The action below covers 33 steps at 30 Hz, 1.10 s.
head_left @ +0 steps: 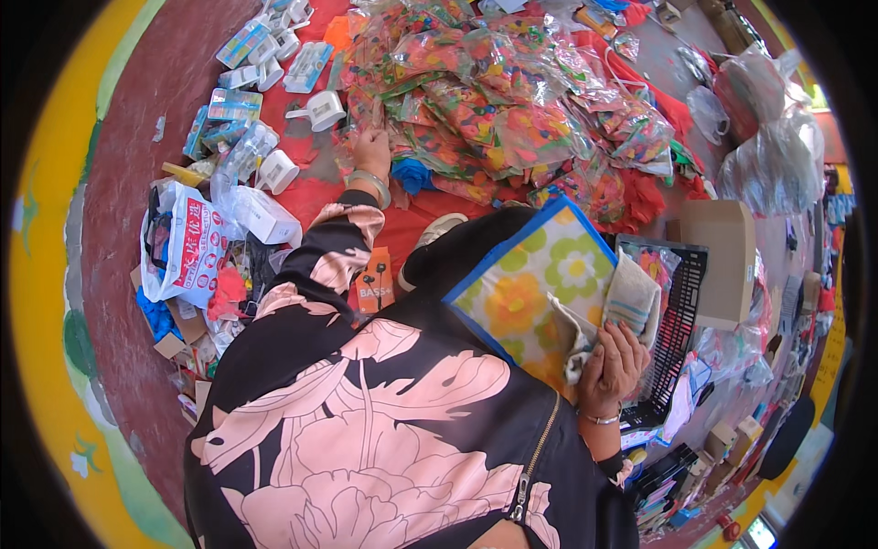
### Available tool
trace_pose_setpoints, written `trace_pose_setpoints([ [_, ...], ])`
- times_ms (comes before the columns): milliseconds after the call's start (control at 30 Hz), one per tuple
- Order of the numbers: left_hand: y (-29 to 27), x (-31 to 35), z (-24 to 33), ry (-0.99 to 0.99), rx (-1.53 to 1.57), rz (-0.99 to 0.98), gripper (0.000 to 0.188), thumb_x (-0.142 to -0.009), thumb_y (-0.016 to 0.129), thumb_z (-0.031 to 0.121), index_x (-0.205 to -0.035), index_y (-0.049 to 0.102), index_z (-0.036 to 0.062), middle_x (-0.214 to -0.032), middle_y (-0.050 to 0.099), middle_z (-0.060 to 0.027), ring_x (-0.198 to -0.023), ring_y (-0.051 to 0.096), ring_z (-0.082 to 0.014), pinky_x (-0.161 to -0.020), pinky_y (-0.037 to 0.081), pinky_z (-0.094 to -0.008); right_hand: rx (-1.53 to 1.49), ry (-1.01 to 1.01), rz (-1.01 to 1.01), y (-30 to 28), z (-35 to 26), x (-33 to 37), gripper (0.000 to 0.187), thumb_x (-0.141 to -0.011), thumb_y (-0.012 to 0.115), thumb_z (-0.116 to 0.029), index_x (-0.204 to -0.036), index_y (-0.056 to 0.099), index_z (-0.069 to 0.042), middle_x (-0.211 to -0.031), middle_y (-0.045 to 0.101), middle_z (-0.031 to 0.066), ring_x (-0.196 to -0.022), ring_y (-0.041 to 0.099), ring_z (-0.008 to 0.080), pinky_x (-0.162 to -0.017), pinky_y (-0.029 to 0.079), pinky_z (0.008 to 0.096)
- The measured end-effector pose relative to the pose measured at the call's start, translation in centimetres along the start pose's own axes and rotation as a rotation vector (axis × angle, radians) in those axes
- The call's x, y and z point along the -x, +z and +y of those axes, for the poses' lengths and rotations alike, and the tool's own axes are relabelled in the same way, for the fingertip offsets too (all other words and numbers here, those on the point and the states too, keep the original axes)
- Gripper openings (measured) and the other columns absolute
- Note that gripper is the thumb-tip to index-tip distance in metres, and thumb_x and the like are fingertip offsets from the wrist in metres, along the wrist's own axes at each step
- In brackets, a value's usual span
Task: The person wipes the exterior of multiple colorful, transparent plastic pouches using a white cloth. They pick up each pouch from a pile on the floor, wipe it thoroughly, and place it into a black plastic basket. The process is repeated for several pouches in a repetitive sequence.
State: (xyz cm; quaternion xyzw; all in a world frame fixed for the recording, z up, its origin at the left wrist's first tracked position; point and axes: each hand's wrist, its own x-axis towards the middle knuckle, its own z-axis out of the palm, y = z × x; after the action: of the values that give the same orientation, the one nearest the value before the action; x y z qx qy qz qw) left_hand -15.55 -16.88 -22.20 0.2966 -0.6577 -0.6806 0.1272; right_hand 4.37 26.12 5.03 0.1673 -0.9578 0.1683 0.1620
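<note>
At the near left edge of a big heap of clear plastic bags (494,91) with colourful contents, my left hand (370,151) has its fingers closed on a clear plastic bag (364,112). A bunched blue piece (413,176) lies just right of that wrist. Over my lap is a flowered mat (521,288) with a blue border. My right hand (615,361) rests at the mat's right side, its fingers bent over a folded grey-white striped cloth (633,297). Part of that cloth is hidden beneath the hand.
White plastic scoops (320,111) and blue packs (235,104) lie at the left, above a white printed carrier bag (187,242). An orange earphone box (375,279) is beside my left forearm. On the right stand a black crate (681,306) and a cardboard box (722,265).
</note>
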Motion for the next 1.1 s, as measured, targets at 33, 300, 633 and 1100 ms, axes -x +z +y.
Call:
trace_pose_setpoints([
  [33,-0.9,-1.5,-2.7,-0.134,-0.015,-0.009,0.015,-0.087,0.054,0.017,-0.078,0.057,0.0045,-0.067,0.058,-0.0033,-0.052,0.052,-0.0118,-0.045,0.040,-0.0251,-0.004,-0.007,-0.016,-0.1,0.2,-0.2,0.019,-0.077,0.055,-0.007,-0.093,0.066,-0.005,-0.101,0.066,0.0081,-0.103,0.059,0.0278,-0.088,0.037,0.0387],
  [300,5.0,-5.6,-12.5,-0.629,0.512,-0.189,0.012,-0.086,0.050,0.010,-0.077,0.053,0.0028,-0.065,0.053,-0.0057,-0.057,0.053,-0.0162,-0.051,0.044,-0.0245,0.021,0.069,-0.121,0.3,0.5,-0.7,0.020,-0.080,0.052,-0.012,-0.093,0.065,-0.003,-0.104,0.065,0.0099,-0.104,0.057,0.0291,-0.090,0.034,0.0417],
  [633,13.0,-8.3,-12.1,-0.608,0.691,0.178,0.017,-0.084,0.055,0.003,-0.101,0.056,-0.0013,-0.097,0.056,-0.0144,-0.082,0.060,-0.0320,-0.069,0.053,-0.0311,0.025,0.101,-0.160,0.3,0.9,-1.6,0.020,-0.085,0.050,-0.015,-0.091,0.065,-0.003,-0.102,0.065,0.0103,-0.102,0.057,0.0298,-0.086,0.036,0.0430],
  [1100,11.1,-7.4,-8.4,-0.742,0.048,-0.256,0.011,-0.083,0.065,0.014,-0.080,0.056,0.0080,-0.066,0.055,-0.0038,-0.054,0.052,-0.0157,-0.046,0.043,-0.0260,0.011,0.132,-0.139,0.2,0.3,-1.6,0.020,-0.083,0.052,-0.015,-0.091,0.065,-0.003,-0.100,0.065,0.0107,-0.101,0.057,0.0300,-0.086,0.036,0.0424],
])
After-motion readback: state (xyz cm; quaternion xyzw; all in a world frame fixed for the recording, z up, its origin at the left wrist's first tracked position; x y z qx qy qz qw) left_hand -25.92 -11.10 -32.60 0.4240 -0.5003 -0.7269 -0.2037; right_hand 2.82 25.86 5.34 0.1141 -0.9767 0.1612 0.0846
